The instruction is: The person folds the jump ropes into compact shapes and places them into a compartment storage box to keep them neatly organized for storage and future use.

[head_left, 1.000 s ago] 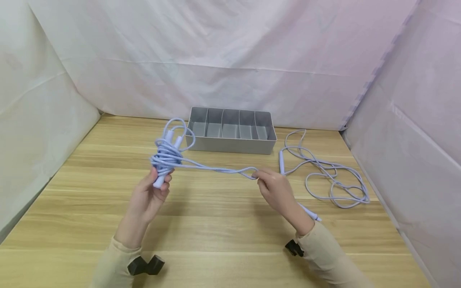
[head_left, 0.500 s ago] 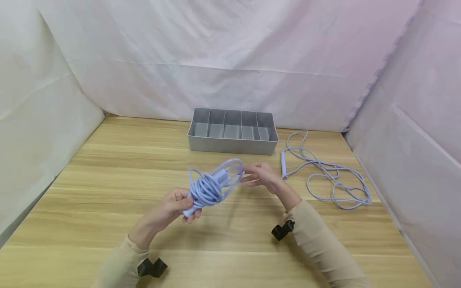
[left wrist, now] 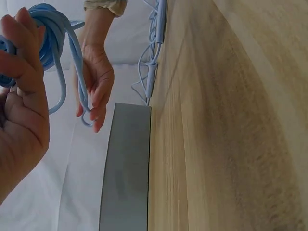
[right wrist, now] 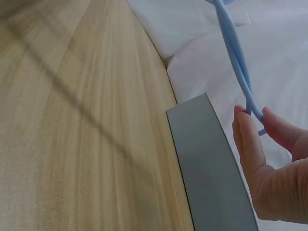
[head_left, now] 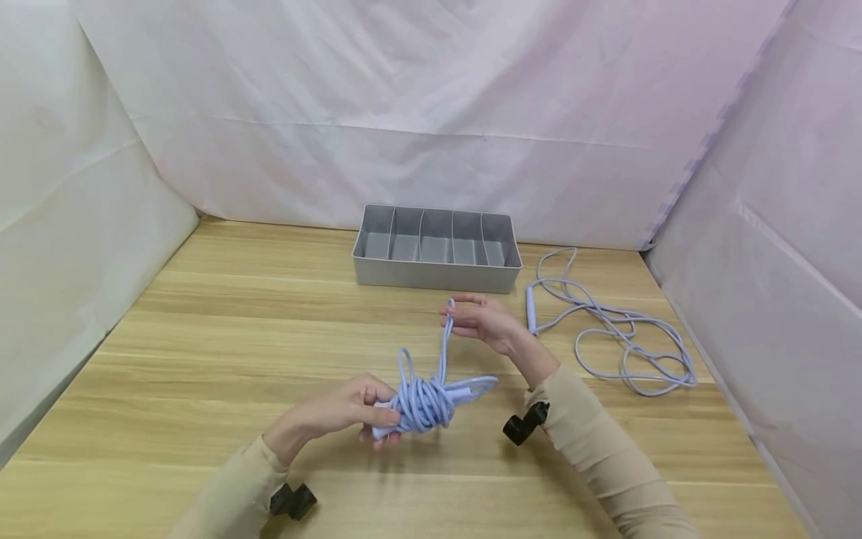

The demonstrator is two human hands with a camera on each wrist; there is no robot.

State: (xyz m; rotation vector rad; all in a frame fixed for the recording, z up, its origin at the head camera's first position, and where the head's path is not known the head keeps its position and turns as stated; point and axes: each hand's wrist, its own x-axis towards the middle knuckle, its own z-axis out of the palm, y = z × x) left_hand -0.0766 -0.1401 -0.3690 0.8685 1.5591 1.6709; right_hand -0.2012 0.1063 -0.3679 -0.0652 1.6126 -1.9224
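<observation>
A light blue jump rope is wound in many turns around its own handles. My left hand grips the handle ends at the left of the bundle, low over the table. A doubled length of cord rises from the coils to my right hand, which pinches its looped end between thumb and fingers. In the right wrist view that doubled cord looks taut and slightly twisted above the hand. The left wrist view shows the left hand curled at the coils, partly cut off by the frame.
A grey box with several compartments stands at the back of the wooden table, near a white cloth wall. On the right lies a second light blue jump rope, loosely looped, one handle near the box.
My left hand has brought the bundle rightward and nearer, tilting it almost level. The cord, earlier stretched sideways, went around the bundle and now runs up to my right hand.
</observation>
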